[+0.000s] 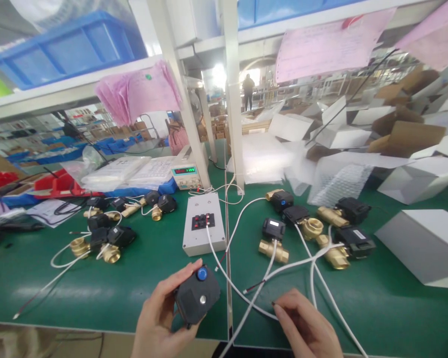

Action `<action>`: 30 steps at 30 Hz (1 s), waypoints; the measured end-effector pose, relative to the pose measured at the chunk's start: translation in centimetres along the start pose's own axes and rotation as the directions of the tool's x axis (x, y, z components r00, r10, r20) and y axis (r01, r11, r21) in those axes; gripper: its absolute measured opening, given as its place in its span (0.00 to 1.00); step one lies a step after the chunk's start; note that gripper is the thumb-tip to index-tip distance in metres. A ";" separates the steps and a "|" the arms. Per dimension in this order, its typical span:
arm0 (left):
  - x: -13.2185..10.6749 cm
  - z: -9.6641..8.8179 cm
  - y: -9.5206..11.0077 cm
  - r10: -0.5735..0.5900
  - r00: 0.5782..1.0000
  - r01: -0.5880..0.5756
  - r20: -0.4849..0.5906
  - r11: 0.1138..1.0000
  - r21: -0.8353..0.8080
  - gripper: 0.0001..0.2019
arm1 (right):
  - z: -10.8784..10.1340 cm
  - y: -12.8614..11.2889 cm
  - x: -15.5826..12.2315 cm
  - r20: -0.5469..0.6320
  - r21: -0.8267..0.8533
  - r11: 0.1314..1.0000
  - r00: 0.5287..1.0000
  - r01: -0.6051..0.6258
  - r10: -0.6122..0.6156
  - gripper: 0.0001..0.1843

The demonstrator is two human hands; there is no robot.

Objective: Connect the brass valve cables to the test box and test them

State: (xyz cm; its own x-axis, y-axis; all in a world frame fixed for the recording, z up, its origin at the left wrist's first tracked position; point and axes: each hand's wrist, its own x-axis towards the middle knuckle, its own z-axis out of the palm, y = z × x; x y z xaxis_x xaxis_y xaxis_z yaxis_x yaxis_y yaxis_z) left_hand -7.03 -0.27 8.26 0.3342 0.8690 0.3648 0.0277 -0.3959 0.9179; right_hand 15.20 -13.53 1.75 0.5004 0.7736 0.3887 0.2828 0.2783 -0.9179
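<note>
While both hands sit at the bottom edge of the frame, here's the layout:

Left hand (160, 318): bottom centre-left, fingers wrapped round a black actuator (197, 296), thumb up by its blue knob (202, 273).

Black actuator: bottom centre, held just above the green table (97, 288), tilted, silver dot on its face.

Right hand (306, 328): bottom centre-right, fingertips pinched together on a white wire (246, 303) where it lies on the table.

White wire: runs from the pinch toward upper left, ending at the grey test box (203, 223).

Grey test box: centre of frame, flat on the table, red and black terminals (203, 219) on top, well apart from both hands.

Right valve group (313, 228): centre-right, brass valves with black actuators, white leads trailing down toward the right hand.

Left valve group (104, 228): centre-left, more of the same, cables looped around them.

Power supply (186, 176): behind the test box, lit digits on the display, can't read them properly.

White boxes (425, 243): right side, some stacked further back with cardboard.

Blue bin (70, 47): upper left, on the shelf.

Pink papers (142, 92): hanging from the shelf, upper middle.

Person (248, 89): far back, top centre, standing, too small to make out more.
</note>
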 end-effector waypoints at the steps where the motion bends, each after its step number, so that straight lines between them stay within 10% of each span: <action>1: 0.0 -0.1 -0.1 0.026 0.999 -0.027 0.031 1.000 0.010 0.25 | -0.1 0.0 0.0 0.012 0.000 1.000 1.000 0.005 -0.005 0.19; 10: -0.1 2.5 2.3 -0.119 0.992 0.116 -0.030 0.990 -0.084 0.22 | 0.8 0.1 -0.2 -0.059 0.027 0.999 0.998 -0.037 0.039 0.21; 16: 2.7 6.9 7.1 -0.368 0.906 0.420 0.209 0.841 -0.341 0.29 | 1.0 1.0 0.1 -0.028 -0.013 0.998 0.997 -0.067 0.066 0.21; 20: 6.3 12.1 9.7 -0.280 0.835 0.521 0.473 0.676 -0.520 0.24 | 1.2 1.0 0.4 -0.063 0.020 1.000 0.998 -0.024 0.025 0.14; 24: 11.1 19.4 10.6 -0.207 0.832 0.527 0.514 0.585 -0.617 0.22 | 1.7 1.1 0.6 -0.106 -0.010 0.999 0.994 -0.034 0.033 0.14; 30: 17.0 30.0 6.5 -0.258 0.874 0.453 0.412 0.740 -0.498 0.14 | 1.3 2.7 0.7 -0.080 -0.141 0.986 0.992 0.085 -0.097 0.11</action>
State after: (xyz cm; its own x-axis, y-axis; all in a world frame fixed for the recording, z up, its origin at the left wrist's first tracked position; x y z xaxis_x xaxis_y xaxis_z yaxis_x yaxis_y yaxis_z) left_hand 27.12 3.04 15.73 0.6730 0.7395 0.0177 -0.2972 0.2484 0.9219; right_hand 15.28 -11.48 -0.54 0.5342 0.6950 0.4812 0.4371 0.2601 -0.8610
